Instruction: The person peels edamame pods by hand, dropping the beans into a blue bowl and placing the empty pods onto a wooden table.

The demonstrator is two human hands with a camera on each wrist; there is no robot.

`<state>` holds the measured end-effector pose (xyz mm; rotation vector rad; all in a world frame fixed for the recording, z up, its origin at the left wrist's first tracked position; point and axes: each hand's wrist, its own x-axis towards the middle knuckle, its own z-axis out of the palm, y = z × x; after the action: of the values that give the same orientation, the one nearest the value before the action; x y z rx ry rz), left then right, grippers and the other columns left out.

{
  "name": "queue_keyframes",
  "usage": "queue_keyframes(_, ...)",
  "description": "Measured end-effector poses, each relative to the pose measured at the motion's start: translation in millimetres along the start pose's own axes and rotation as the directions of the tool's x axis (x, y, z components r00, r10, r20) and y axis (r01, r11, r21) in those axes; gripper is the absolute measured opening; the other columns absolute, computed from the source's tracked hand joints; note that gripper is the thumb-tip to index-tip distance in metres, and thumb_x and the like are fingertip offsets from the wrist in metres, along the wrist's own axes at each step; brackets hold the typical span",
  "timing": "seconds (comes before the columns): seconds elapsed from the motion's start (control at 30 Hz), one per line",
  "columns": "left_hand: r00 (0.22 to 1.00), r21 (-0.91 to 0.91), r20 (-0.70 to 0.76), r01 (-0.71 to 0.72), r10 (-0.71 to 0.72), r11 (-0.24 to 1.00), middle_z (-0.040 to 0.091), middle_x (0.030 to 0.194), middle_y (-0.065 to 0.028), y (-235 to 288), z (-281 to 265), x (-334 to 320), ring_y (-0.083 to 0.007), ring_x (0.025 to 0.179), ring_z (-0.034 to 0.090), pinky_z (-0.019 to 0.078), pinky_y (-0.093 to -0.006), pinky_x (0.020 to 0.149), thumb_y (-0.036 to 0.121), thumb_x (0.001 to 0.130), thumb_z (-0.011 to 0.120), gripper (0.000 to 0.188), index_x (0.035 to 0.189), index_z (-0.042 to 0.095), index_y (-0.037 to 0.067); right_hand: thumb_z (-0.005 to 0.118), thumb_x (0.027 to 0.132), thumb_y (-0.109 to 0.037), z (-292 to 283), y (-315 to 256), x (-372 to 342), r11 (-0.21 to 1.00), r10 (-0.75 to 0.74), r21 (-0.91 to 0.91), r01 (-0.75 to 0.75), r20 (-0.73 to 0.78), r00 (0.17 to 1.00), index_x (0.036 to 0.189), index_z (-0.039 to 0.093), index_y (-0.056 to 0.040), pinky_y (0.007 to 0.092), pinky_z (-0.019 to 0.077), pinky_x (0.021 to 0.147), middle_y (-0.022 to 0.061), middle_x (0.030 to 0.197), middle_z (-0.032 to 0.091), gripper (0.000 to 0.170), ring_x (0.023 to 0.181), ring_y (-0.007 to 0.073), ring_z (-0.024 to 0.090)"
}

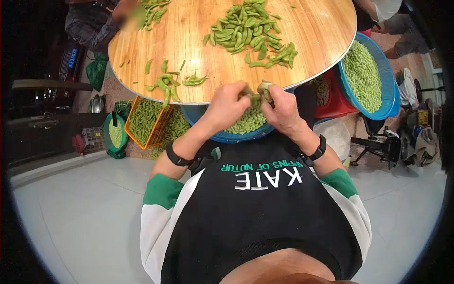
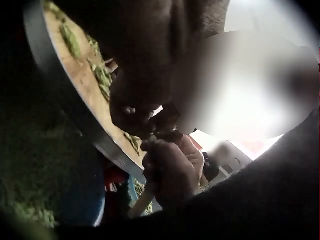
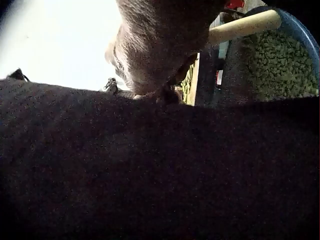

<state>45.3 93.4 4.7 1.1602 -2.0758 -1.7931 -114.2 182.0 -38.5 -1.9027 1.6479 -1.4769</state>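
Left hand [image 1: 228, 106] and right hand [image 1: 283, 110]: near together, both pinching what looked, through blur, like a bean pod [image 1: 255, 99] | bean pod: lay between their fingertips, long axis unclear | below: blue basin [image 1: 243, 138], under the table [image 1: 189, 42] edge

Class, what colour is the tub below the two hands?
The tub is blue, clearest in the head view.

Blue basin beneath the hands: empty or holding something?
Holding something: the blue basin has shelled green beans visible inside it in the head view. How full, I cannot tell.
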Motion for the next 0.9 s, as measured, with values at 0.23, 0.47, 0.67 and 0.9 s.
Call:
queue_keyframes(0.23, 0.693, 0.851, -0.197, -0.231, 0.693, 0.472, 0.058, 0.081, -0.0163, 9, -35, 25, -0.0339, 0.082, 0.059, 0.0487, -0.0438, 0.07, 0.001, 0.077, 0.056, 0.013, 0.088, 0.063, 0.003, 0.067, 0.076, -0.004, -12, -3, -2, 0.978, -0.037, 0.202, -0.058, 0.437, 0.899, 0.101, 0.056, -0.0011, 0.039, 0.0491, 0.058, 0.0148, 0.073, 0.06, 0.028, 0.067, 0.0339, 0.062)
queue_keyframes(0.47, 0.737, 0.823, -0.218, -0.214, 0.64, 0.527, 0.058, 0.089, -0.0194, 14, 7, 108, -0.0352, 0.084, 0.057, 0.0489, -0.0425, 0.077, 0.008, 0.075, 0.061, 0.012, 0.086, 0.059, 0.003, 0.054, 0.085, -0.007, -16, 3, -4, 0.951, 0.015, 0.271, -0.148, 0.437, 0.899, 0.108, 0.051, 0.0021, 0.0395, 0.0456, 0.066, 0.0197, 0.08, 0.055, 0.025, 0.073, 0.0354, 0.057)
queue_keyframes(0.67, 0.66, 0.827, -0.217, -0.268, 0.719, 0.495, 0.056, 0.088, -0.022, 8, 11, 116, -0.0382, 0.088, 0.055, 0.0475, -0.0457, 0.077, 0.006, 0.071, 0.059, 0.018, 0.087, 0.053, 0.0, 0.051, 0.091, -0.008, -20, 3, -8, 0.812, 0.206, 0.402, -0.423, 0.48, 0.853, 0.116, 0.05, 0.0015, 0.0312, 0.0453, 0.058, 0.0106, 0.076, 0.058, 0.027, 0.061, 0.0165, 0.054)
queue_keyframes(0.9, 0.703, 0.686, -0.257, -0.35, 0.663, 0.638, 0.058, 0.082, -0.0224, 12, -8, 87, -0.0382, 0.078, 0.059, 0.0482, -0.0455, 0.068, 0.006, 0.079, 0.057, 0.014, 0.088, 0.049, -0.002, 0.046, 0.098, -0.015, -19, 1, -6, 0.505, 0.461, 0.626, -0.594, 0.386, 0.799, 0.127, 0.049, -0.0009, 0.0235, 0.0441, 0.05, 0.0027, 0.075, 0.056, 0.033, 0.056, 0.0073, 0.049)
